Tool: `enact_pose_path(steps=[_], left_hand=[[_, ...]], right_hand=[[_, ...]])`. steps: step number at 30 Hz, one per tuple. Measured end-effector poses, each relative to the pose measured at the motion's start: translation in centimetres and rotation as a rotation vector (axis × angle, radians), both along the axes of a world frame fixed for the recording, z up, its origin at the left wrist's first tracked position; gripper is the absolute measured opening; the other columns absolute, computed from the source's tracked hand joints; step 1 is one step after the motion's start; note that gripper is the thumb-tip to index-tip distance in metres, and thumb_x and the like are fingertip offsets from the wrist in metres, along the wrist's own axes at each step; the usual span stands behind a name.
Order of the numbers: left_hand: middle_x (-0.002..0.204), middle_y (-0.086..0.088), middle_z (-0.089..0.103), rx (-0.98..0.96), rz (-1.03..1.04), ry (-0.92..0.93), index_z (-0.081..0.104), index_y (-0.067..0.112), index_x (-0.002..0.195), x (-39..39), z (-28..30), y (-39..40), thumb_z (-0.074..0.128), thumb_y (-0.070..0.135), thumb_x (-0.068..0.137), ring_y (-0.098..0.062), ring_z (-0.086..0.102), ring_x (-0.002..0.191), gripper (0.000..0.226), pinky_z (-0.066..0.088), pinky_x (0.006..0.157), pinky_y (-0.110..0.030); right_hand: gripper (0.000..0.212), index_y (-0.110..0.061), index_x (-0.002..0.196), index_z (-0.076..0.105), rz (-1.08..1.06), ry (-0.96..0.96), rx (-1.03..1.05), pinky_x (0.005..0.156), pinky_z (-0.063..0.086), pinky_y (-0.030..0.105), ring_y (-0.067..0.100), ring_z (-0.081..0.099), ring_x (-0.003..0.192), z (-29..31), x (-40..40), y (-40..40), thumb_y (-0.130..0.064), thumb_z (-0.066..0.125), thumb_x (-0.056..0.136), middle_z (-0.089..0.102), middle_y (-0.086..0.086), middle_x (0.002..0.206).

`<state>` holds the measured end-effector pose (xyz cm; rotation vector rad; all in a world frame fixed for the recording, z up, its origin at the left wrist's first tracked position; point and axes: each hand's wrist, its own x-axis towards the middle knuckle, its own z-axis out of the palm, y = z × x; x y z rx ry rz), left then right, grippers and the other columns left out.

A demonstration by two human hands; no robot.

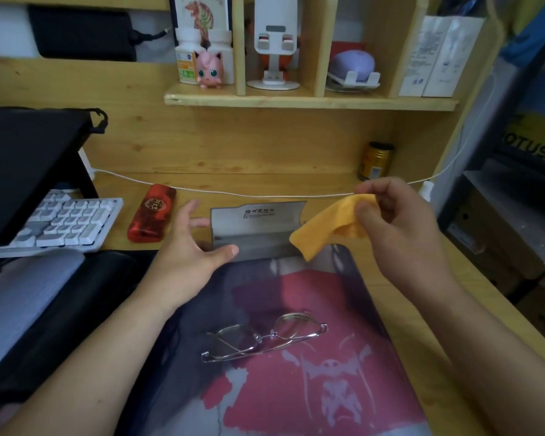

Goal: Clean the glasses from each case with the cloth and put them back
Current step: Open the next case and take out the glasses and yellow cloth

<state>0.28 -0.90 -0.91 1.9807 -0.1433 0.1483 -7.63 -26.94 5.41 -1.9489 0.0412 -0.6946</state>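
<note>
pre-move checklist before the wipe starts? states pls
1. Cloth in hand: ok, right hand pinches it.
2. Glasses out of case: ok, folded on the desk mat.
3. Left hand free to lift them: ok, open, holding nothing.
4. Grey case open for return: ok, flap up.
5. Red case done: cannot tell, it is closed.
</note>
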Motion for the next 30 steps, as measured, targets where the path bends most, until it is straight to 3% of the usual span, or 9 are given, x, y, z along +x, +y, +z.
enact_pose_path(steps=[2,4,8,10,13,18,23,27,30], left_hand=[[0.124,0.014,0.054,0.075,-0.024,-0.017,0.024,0.048,0.154,0.0,0.0,-0.1,0.083,0.025,0.083,-0.008,0.056,0.112,0.095,0.042,0.099,-0.031],[0.127,0.010,0.048,0.171,-0.046,-0.037,0.042,0.047,0.146,-0.1,0.0,-0.2,0.079,0.027,0.087,-0.012,0.053,0.119,0.072,0.042,0.108,-0.034],[0.140,0.012,0.039,0.289,-0.059,-0.149,0.062,0.038,0.113,-0.4,0.0,-0.3,0.080,0.024,0.085,-0.009,0.038,0.137,0.036,0.027,0.107,-0.024],[0.136,0.016,0.044,0.326,-0.080,-0.141,0.057,0.038,0.106,-0.5,0.0,-0.4,0.080,0.027,0.085,-0.005,0.047,0.121,0.034,0.035,0.098,-0.024],[0.108,0.013,0.057,0.350,-0.057,-0.130,0.051,0.038,0.104,-0.2,0.0,-0.9,0.077,0.029,0.088,-0.009,0.053,0.083,0.032,0.041,0.070,-0.028],[0.116,0.002,0.058,0.355,0.100,-0.195,0.058,0.022,0.114,1.2,0.0,-0.5,0.076,0.017,0.088,-0.017,0.053,0.105,0.033,0.039,0.086,-0.028],[0.130,0.002,0.053,0.400,0.149,-0.347,0.063,0.023,0.121,-0.1,0.5,-0.6,0.069,0.010,0.090,-0.025,0.039,0.130,0.035,0.028,0.104,-0.026],[0.088,0.018,0.067,0.297,-0.088,-0.396,0.072,0.025,0.097,-3.2,2.7,-0.3,0.070,0.014,0.091,0.001,0.059,0.089,0.013,0.037,0.074,-0.005],[0.081,0.017,0.069,0.424,-0.312,-0.241,0.072,0.031,0.084,-5.0,3.9,-0.2,0.069,0.027,0.094,-0.005,0.062,0.077,0.011,0.041,0.062,-0.012]], right_hand=[[0.015,-0.021,0.106,0.069,0.010,-0.007,0.037,0.066,0.051,0.015,0.004,0.064,0.083,0.1,0.0,0.1,-0.013,0.058,0.098,0.068,-0.006,0.088],[0.017,-0.024,0.101,0.071,0.029,-0.009,0.098,0.069,0.051,0.018,0.002,0.062,0.080,0.2,0.0,-0.1,-0.015,0.057,0.099,0.069,-0.007,0.087],[0.018,-0.023,0.094,0.073,0.064,0.046,0.235,0.081,0.057,0.050,0.020,0.063,0.085,0.7,-0.1,0.2,-0.018,0.056,0.099,0.066,-0.004,0.084],[0.017,-0.020,0.094,0.072,0.083,0.061,0.292,0.079,0.058,0.055,0.024,0.063,0.083,0.9,0.0,0.7,-0.016,0.056,0.099,0.066,0.005,0.085],[0.015,-0.015,0.096,0.071,0.145,0.078,0.309,0.079,0.057,0.054,0.025,0.062,0.081,0.6,0.3,1.7,-0.012,0.056,0.099,0.066,0.008,0.085],[0.015,-0.006,0.095,0.065,0.331,0.220,0.757,0.066,0.060,0.034,0.023,0.066,0.077,-0.5,1.8,3.8,0.001,0.052,0.098,0.066,0.016,0.086],[0.011,-0.018,0.104,0.063,0.084,0.622,-0.024,0.047,0.047,0.026,0.017,0.061,0.053,-3.6,2.4,1.1,-0.014,0.058,0.095,0.069,0.008,0.069],[0.009,-0.022,0.099,0.067,-0.098,0.383,-0.442,0.063,0.042,0.021,0.008,0.057,0.079,-2.8,2.1,-1.0,-0.026,0.060,0.095,0.062,-0.010,0.085],[0.010,-0.026,0.086,0.070,0.103,0.338,-0.378,0.067,0.048,0.026,0.003,0.059,0.077,-1.8,1.5,-1.0,-0.028,0.064,0.094,0.067,-0.008,0.083]])
